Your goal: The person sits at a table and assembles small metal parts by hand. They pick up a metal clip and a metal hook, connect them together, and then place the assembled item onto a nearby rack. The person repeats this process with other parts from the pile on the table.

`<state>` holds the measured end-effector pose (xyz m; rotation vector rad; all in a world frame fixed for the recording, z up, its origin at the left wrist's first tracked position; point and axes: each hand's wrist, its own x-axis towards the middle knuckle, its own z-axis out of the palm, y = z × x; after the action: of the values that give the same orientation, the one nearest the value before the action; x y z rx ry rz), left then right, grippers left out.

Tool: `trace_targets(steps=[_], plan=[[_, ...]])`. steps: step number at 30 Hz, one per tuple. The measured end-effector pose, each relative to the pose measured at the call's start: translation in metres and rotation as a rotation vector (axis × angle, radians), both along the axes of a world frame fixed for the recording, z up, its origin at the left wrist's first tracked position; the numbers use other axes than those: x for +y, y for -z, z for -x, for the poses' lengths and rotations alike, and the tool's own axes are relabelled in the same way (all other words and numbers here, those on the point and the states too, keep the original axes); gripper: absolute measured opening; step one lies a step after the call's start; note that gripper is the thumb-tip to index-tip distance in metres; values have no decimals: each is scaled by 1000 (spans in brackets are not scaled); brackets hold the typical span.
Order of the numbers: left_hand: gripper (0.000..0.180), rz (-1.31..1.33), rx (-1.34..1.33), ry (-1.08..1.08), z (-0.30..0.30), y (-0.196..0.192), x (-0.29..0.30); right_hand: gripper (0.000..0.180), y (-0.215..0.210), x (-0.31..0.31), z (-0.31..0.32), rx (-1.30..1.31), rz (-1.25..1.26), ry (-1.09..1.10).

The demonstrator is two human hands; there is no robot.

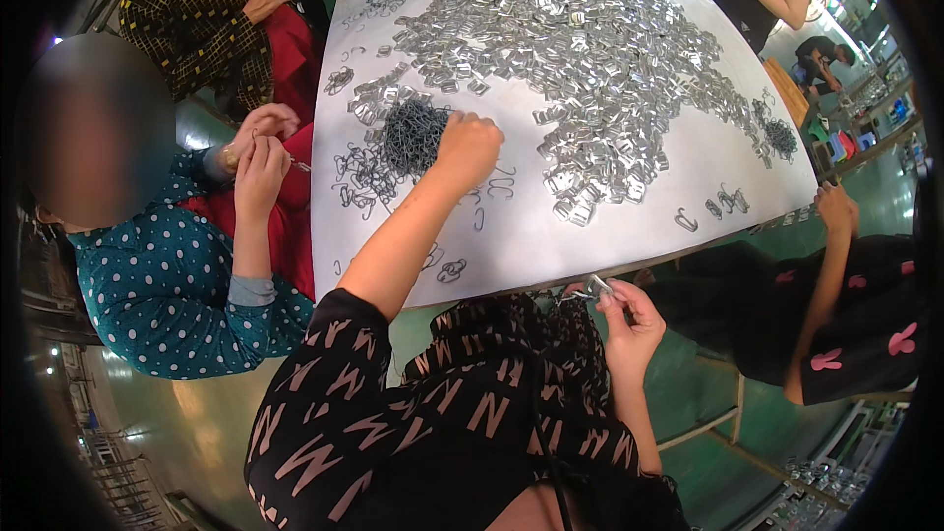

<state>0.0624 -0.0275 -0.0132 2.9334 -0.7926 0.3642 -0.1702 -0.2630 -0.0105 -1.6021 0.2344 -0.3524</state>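
My left arm stretches over the white table, and my left hand (470,147) is closed, fingers curled down at the right edge of a dense heap of dark wire hooks (411,138). What those fingers hold, if anything, is hidden. Near my lap, below the table's front edge, my right hand (631,323) pinches a small shiny metal piece (596,286) between thumb and fingers. Looser hooks (364,182) are scattered left of the heap, and a few S-shaped hooks (501,181) lie just below my left hand.
A broad pile of silvery metal pieces (600,69) covers the middle and back of the table (521,246). More hooks (780,138) lie at the right edge. A person in a dotted teal shirt (177,285) works on my left; others stand around the table.
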Motion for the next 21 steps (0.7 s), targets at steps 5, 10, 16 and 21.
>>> trace_targets(steps=[5, 10, 16, 21], plan=[[8, -18, 199, -95, 8, 29, 2, 20, 6, 2, -7, -14, -16, -19], [7, -106, 52, 155, 14, 36, -4, 19, 1, 5, -6, -10, -57, 14], [8, -182, 75, 205, 13, 25, -16, 24, 2, 5, -7, -29, -90, 13], [7, 602, 445, 130, 51, -21, -37, 26, -4, 5, -7, -32, -92, 29]])
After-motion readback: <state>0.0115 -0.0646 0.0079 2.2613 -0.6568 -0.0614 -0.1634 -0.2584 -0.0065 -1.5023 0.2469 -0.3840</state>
